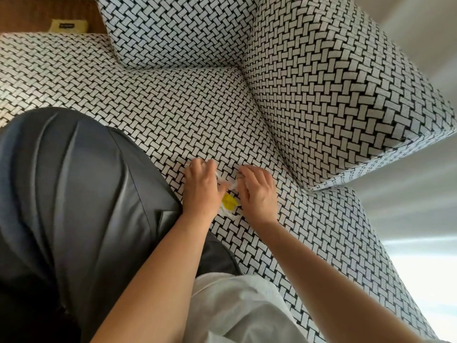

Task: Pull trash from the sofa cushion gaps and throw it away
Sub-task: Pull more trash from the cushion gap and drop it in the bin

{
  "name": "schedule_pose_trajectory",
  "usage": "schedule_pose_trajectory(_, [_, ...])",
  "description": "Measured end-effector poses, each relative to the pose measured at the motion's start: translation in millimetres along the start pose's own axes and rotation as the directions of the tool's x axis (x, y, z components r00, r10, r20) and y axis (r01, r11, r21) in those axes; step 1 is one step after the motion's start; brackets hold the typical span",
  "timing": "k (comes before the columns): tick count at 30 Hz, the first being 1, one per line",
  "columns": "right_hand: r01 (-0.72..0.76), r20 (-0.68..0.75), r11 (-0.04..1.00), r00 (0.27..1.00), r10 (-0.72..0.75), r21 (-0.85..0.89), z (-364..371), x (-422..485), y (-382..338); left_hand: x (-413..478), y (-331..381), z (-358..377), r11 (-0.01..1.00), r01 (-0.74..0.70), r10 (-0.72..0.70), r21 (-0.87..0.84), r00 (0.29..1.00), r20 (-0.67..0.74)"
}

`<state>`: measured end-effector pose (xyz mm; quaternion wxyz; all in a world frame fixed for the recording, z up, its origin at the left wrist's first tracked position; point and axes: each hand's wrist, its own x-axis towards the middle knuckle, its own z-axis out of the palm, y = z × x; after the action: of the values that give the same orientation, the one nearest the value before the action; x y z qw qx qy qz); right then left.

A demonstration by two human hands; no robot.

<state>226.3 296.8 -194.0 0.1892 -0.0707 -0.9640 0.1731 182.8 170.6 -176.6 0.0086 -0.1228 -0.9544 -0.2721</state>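
Underneath, woven black-and-white sofa cushion (173, 107), wooden floor (37, 11) beyond — left hand (201, 191) and right hand (258, 191) curled, pinching crumpled yellow-white wrapper (228, 202).

Sofa (188, 115) & cushions (333, 95): blk-on-wht basketweave print all over. Trash (228, 201): bright yellow w/ wht bits. Smooth material (74, 181) at left: dark grey. Fabric (242, 305) at bottom: wht. Top left: yellow pack (66, 26) w/ blk label, on brown wood (37, 11).

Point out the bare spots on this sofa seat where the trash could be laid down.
Bare seat lies between the left hand and the patterned cushions, and again right of the right hand toward the seat's edge. Crowded: the grey bag covers the left side, and both hands pinch the yellow-white wrapper mid-seat.
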Motion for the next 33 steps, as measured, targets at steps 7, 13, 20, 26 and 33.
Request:
schedule_pose_trajectory(7, [0.078,0.020,0.992,0.997,-0.077,-0.100,-2,-1,-2,4,3,4,0.976,-0.183,0.179,0.118,0.983,0.045])
schedule_pose_trajectory(13, [0.030,-0.015,0.997,0.999,-0.029,0.078,-4,5,-5,8,6,-6,0.963,0.144,-0.142,-0.229,0.990,0.028])
schedule_pose_trajectory(20, [-0.243,0.081,0.895,0.970,0.230,0.373,-19,33,-22,17,12,-41,0.766,0.309,-0.350,-0.563,0.936,0.037])
schedule_pose_trajectory(26, [-0.422,0.296,0.693,0.906,0.302,0.584,-41,85,-83,41,-11,-113,0.822,0.179,-0.274,-0.541,0.956,-0.101])
schedule_pose_trajectory(33, [-0.324,0.347,0.639,0.933,0.094,0.698,-43,143,-182,57,-57,-204,0.836,0.073,-0.258,-0.543,0.927,-0.272])
